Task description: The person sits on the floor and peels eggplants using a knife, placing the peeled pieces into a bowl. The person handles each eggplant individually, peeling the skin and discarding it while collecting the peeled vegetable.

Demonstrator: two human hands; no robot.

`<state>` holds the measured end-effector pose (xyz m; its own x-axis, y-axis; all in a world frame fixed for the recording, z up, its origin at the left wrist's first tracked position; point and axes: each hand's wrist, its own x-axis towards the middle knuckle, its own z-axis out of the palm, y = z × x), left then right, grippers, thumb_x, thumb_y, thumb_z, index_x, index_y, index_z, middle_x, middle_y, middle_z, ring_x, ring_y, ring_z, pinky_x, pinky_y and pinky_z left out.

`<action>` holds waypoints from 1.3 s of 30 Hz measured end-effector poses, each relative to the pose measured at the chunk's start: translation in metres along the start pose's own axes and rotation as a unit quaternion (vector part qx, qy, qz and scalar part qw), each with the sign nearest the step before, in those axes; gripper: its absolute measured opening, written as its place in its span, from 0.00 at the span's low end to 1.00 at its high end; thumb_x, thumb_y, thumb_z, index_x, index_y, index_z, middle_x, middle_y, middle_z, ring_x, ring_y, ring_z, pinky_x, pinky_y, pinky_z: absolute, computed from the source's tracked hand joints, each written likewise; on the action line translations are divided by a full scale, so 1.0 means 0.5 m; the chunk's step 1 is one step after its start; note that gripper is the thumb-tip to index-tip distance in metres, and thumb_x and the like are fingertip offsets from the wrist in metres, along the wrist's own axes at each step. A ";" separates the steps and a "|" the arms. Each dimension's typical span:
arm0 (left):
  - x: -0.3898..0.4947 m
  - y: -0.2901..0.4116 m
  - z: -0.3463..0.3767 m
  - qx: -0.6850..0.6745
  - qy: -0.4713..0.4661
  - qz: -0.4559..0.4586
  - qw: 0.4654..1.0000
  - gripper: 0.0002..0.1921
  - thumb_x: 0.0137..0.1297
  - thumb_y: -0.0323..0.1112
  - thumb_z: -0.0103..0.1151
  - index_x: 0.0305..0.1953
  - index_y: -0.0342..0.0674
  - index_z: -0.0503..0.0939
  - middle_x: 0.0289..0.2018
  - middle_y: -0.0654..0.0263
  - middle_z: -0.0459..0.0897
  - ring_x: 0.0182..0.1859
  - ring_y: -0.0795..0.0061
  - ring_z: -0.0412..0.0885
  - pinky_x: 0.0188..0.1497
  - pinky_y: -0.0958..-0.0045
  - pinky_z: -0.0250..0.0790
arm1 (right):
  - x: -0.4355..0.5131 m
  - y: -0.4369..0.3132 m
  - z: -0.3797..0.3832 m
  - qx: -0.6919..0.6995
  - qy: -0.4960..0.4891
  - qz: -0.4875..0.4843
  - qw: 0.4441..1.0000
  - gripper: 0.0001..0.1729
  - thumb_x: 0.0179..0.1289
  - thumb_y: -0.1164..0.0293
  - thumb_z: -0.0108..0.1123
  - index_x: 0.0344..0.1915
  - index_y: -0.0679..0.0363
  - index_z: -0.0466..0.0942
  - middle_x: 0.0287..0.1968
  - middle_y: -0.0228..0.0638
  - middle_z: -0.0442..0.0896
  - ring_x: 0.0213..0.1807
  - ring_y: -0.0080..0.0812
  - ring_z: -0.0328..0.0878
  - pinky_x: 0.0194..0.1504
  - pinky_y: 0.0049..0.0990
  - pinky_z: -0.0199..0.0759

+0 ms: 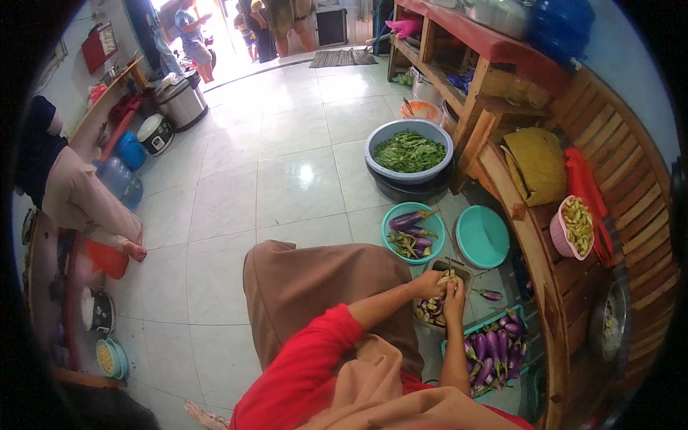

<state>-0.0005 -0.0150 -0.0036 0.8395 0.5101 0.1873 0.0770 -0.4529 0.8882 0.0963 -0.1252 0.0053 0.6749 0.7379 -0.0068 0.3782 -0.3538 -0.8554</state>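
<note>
My left hand [428, 284] grips a pale cut eggplant piece [448, 278] above a rectangular container [466, 270]. My right hand [454, 299] meets it from the other side, its fingers closed around what seems to be a knife. The thin blade [450, 264] points away from me; its handle is hidden. Cut eggplant pieces [430, 310] lie in the container. Beyond it, a turquoise basin [385, 236] holds purple eggplants [407, 220] and cut-off stems. Nearer my right forearm, a turquoise crate [524, 312] is heaped with whole eggplants [492, 346]. One small eggplant [488, 294] rests on the floor.
A grey-blue basin of cut greens [413, 152] stands ahead on a black tub [411, 188]. A turquoise lid or basin [482, 236] is beside the wooden bench [543, 279], which carries a pink bowl of cut pieces [578, 228]. Another person's leg [97, 193] is at left.
</note>
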 end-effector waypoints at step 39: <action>0.022 0.024 -0.040 -0.112 -0.040 -0.222 0.968 0.18 0.65 0.40 0.59 0.47 0.29 0.75 0.29 0.55 0.82 0.27 0.67 0.82 0.31 0.65 0.73 | -0.013 -0.036 -0.081 0.179 -0.078 0.071 0.978 0.27 0.74 0.57 0.46 0.68 0.52 0.60 0.26 0.22 0.66 0.18 0.16 0.56 0.20 0.18 0.53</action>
<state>-0.0013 -0.0001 0.0173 0.7893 0.5566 -0.2593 0.3293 -0.0272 0.9438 0.1107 -0.1470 0.0416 0.5897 0.7842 -0.1933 0.0223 -0.2550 -0.9667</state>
